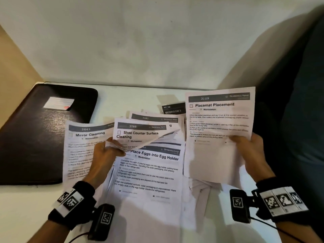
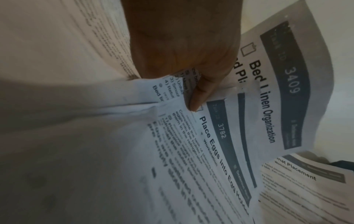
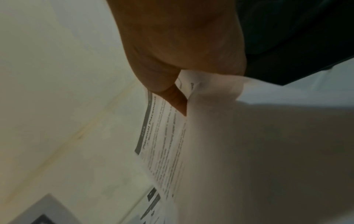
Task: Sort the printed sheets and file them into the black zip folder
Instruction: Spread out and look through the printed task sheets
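We note the left hand pinching a fanned bundle topped by the white printed "Shoe Counter Surface Cleaning" sheet; the right hand grips the white "Placemat Placement" sheet at 2 o'clock. Loose printed sheets crowd the white table. The closed black zip folder lies at 9 o'clock, against the wall corner.

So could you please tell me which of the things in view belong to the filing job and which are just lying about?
Belong to the job:
- Placemat Placement sheet, in right hand
- Shoe Counter Surface Cleaning sheet, in left hand
- Mirror Cleaning sheet
- Place Eggs into Egg Holder sheet
- black zip folder

Just lying about:
- white table
- dark cushion
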